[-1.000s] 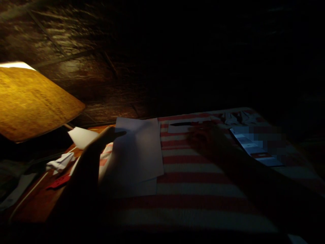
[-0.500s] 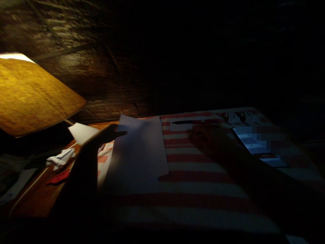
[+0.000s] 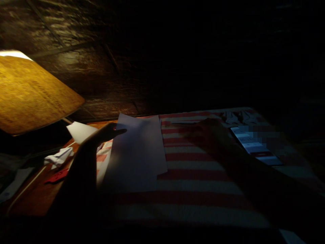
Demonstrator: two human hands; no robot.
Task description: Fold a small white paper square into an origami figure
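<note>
The scene is very dark. My left hand rests on the left edge of white paper sheets, its fingers stretched out flat toward the right. My right hand reaches over the red and white striped cloth toward the far edge, above a pale slip with a dark pen-like object; its fingers are lost in shadow and blur. Whether it holds anything I cannot make out.
A lit yellow lampshade hangs at the left. Beside it lie a white sheet, crumpled white paper and a red tag on the wooden table. A phone and folded paper shapes lie at right.
My right hand has slid farther toward the cloth's far edge and now covers the pale slip and pen. The left hand stays on the paper sheets.
</note>
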